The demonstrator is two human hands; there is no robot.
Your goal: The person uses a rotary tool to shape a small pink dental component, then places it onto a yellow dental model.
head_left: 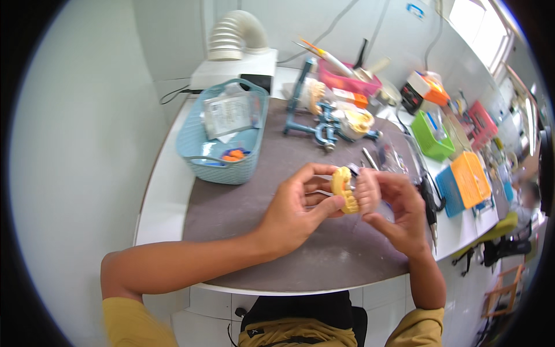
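Note:
Above the brown table mat (260, 260), my left hand (292, 211) is closed round a yellow dental cast (346, 191), thumb on its near side. My right hand (404, 211) grips a pale pinkish dental cast (367, 191), slightly blurred, by its outer side. Both casts are upright on edge and face each other almost at touching distance; whether they meet I cannot tell. A small dark shiny piece (353, 168) shows at the top between them, its kind unclear. Beyond my hands stands a blue metal dental articulator (326, 130) with another yellowish cast (358, 120) beside its frame.
A light blue basket (199, 165) with packets stands at the left. Behind it is a white box with a ribbed hose (237, 34). A pink tray (373, 87) of tools lies at the back. Rightward are a dark handpiece (429, 202), a green basket (430, 147) and an orange basket (473, 179).

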